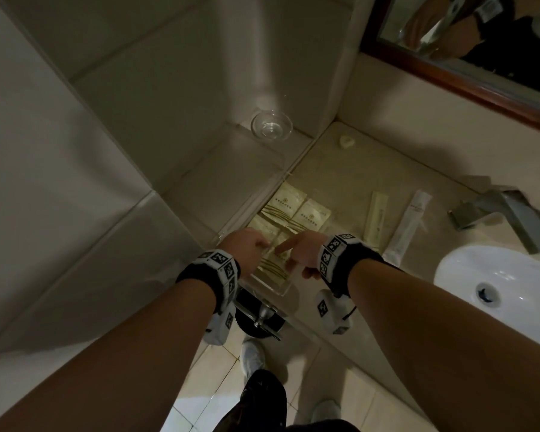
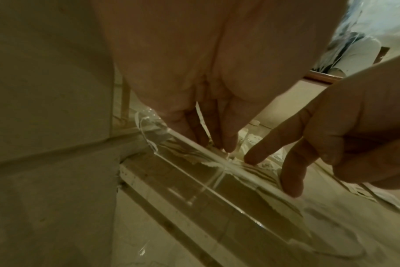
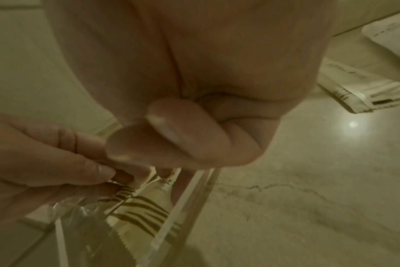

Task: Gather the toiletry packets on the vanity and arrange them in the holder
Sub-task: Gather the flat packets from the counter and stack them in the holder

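A clear acrylic holder (image 1: pixel 273 290) stands on the vanity against the left wall, with several cream toiletry packets (image 1: pixel 286 201) lying in its compartments. Both hands meet over its near compartment. My left hand (image 1: pixel 264 244) pinches the top edge of a striped packet (image 3: pixel 144 207) between thumb and fingers. My right hand (image 1: pixel 281 249) has its index finger stretched out, pressing on the same packet, with the other fingers curled. Two long sachets, one cream (image 1: pixel 378 216) and one white (image 1: pixel 406 224), lie loose on the counter to the right of the holder.
A glass bowl (image 1: pixel 272 126) sits on the ledge in the far corner. A small pale object (image 1: pixel 346 141) lies by the back wall. The white sink (image 1: pixel 468 269) and metal faucet (image 1: pixel 508 213) are on the right, under a wood-framed mirror (image 1: pixel 449 73).
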`<state>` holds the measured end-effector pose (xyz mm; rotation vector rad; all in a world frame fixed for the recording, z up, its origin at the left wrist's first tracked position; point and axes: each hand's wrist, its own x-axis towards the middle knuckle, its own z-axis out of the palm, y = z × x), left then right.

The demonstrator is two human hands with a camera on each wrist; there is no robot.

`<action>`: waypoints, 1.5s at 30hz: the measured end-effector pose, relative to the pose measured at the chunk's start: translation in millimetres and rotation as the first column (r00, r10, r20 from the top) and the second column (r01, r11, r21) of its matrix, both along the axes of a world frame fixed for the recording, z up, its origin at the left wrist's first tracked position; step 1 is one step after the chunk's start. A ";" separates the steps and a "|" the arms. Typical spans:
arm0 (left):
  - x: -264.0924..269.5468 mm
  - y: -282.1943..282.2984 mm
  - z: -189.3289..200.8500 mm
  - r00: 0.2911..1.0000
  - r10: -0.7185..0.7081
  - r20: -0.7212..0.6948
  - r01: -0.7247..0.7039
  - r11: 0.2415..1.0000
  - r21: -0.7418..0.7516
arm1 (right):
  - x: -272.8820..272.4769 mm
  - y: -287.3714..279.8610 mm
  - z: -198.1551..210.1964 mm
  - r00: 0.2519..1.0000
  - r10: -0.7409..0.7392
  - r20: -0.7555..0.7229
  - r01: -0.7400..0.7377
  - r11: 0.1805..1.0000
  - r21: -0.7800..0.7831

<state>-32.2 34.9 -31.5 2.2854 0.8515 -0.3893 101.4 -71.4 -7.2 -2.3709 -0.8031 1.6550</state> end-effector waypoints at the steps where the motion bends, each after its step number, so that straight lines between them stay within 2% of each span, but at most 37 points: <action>1: 0.8 0.2 -0.1 1.000 0.010 -0.001 -0.010 1.000 -0.005 | 1.1 0.5 0.6 1.000 0.029 0.005 -0.029 1.000 -0.007; 5: 2.2 -0.5 -0.8 0.997 0.074 0.007 -0.074 0.997 -0.031 | 3.6 0.3 5.5 0.998 0.070 -0.006 -0.070 0.997 -0.021; 11: 5.3 1.4 -0.4 0.950 0.299 0.090 -0.290 0.952 -0.096 | 3.9 -1.7 5.9 0.971 -0.231 -0.055 0.234 0.970 0.064; 15: 6.6 2.3 -1.9 0.927 0.358 0.108 -0.344 0.930 -0.128 | 2.0 0.3 8.4 0.966 -0.241 -0.092 0.246 0.968 0.052; 20: 5.0 3.1 -1.6 0.941 0.335 0.049 -0.328 0.937 -0.117 | -0.9 1.5 5.3 0.982 -0.177 -0.059 0.178 0.984 0.018; 24: 5.1 2.5 4.4 0.944 0.327 0.044 -0.319 0.939 -0.131 | -1.1 1.7 5.4 0.978 -0.197 -0.074 0.198 0.980 0.006; 29: 14.6 3.4 26.1 0.931 0.351 0.096 -0.332 0.927 -0.173 | 10.0 -1.2 25.0 0.931 -0.352 -0.092 0.358 0.932 0.055; 33: 36.1 1.5 51.1 0.895 0.418 0.159 -0.356 0.881 -0.312 | 32.4 -11.4 48.9 0.877 -0.469 -0.108 0.480 0.870 0.118; 36: 62.5 -7.3 65.7 0.877 0.432 0.212 -0.317 0.851 -0.419 | 52.6 -33.3 68.5 0.792 -0.586 -0.172 0.609 0.781 0.138; 40: 97.6 -36.5 86.3 0.885 0.404 0.234 -0.250 0.833 -0.493 | 72.3 -81.1 90.9 0.682 -0.715 -0.153 0.730 0.657 0.187; 42: 114.0 -55.6 94.9 0.899 0.360 0.249 -0.198 0.842 -0.501 | 78.2 -110.2 104.1 0.667 -0.740 -0.089 0.734 0.633 0.245; 45: 138.0 -91.2 109.8 0.919 0.292 0.266 -0.121 0.849 -0.515 | 84.2 -160.2 127.9 0.687 -0.726 -0.025 0.697 0.650 0.304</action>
